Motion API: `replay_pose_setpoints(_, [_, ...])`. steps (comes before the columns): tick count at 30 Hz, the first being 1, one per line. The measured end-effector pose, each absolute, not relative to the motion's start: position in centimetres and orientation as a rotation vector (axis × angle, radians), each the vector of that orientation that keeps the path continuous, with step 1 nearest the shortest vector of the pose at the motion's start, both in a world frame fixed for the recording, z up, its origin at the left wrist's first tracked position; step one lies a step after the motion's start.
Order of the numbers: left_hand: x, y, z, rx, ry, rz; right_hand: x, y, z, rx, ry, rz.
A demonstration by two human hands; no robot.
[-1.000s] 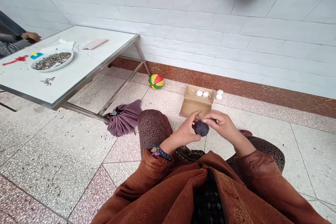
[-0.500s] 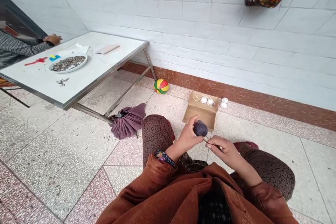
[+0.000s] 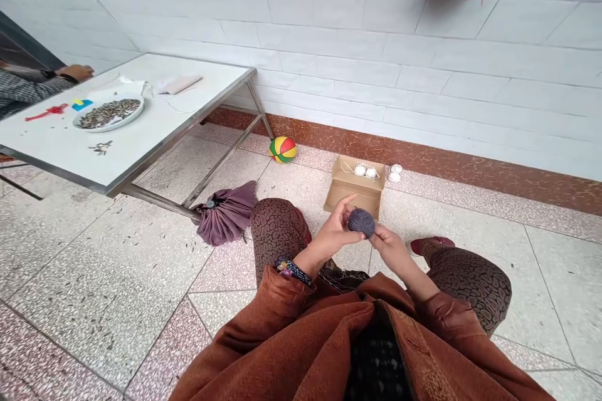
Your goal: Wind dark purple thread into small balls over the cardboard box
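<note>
A ball of dark grey-purple yarn point(image 3: 362, 223) is held above my lap, between my knees. My left hand point(image 3: 333, 233) grips it from the left, with the thumb below and the fingers round its far side. My right hand point(image 3: 389, 247) is closed at the ball's lower right edge, its fingertips pinched there; the strand itself is hidden at this spot. Just beyond the ball, an open cardboard box point(image 3: 335, 191) lies on the floor. Small white balls of string point(image 3: 360, 170) rest on its raised lid.
More white balls point(image 3: 394, 177) lie right of the box. A striped ball point(image 3: 283, 150) sits by the leg of the white table point(image 3: 155, 131). A purple cloth bag point(image 3: 228, 216) is on the floor. The table bears a plate point(image 3: 136, 118) of seeds; another person's hand point(image 3: 78, 72) is behind it.
My right hand has moved up and left, from a little apart to touching the yarn ball. The dark strand seen between them no longer shows. The whole view has shifted slightly.
</note>
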State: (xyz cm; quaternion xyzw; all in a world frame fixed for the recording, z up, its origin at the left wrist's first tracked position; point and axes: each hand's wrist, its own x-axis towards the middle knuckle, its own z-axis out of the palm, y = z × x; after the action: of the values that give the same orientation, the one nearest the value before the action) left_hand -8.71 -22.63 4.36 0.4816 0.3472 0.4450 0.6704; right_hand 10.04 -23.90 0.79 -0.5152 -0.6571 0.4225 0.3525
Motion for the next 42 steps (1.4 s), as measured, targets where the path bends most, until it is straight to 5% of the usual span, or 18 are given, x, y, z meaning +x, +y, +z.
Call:
replay_pose_setpoints(11, [-9.0,-23.2,4.2,1.483,0.882,0.851,11.5,-22.8,7.7,-1.029,-2.016,0.861])
replay_pose_setpoints(20, [-8.8,-22.7,3.8,1.148,0.841,0.923,10.8,-23.4,0.1,-1.289,-1.777,0.904])
replay_pose_setpoints(26, [-8.6,-21.6,1.9,1.474,1.174,0.956,10.9,-24.6,2.7,-1.07,-1.99,1.059])
replay_pose_setpoints(30, [-8.7,-21.9,2.4,1.547,0.994,0.824,11.1,-22.3,4.6,-1.136,-1.878,0.993])
replay_pose_setpoints(35, [-8.8,-22.4,3.0,1.271,0.665,0.741,11.3,-20.9,2.3,-1.245,-1.737,0.925])
replay_pose_setpoints(42, [-8.6,-21.7,2.0,1.069,0.869,0.968,10.5,-24.2,-0.4,-1.22,-1.888,0.953])
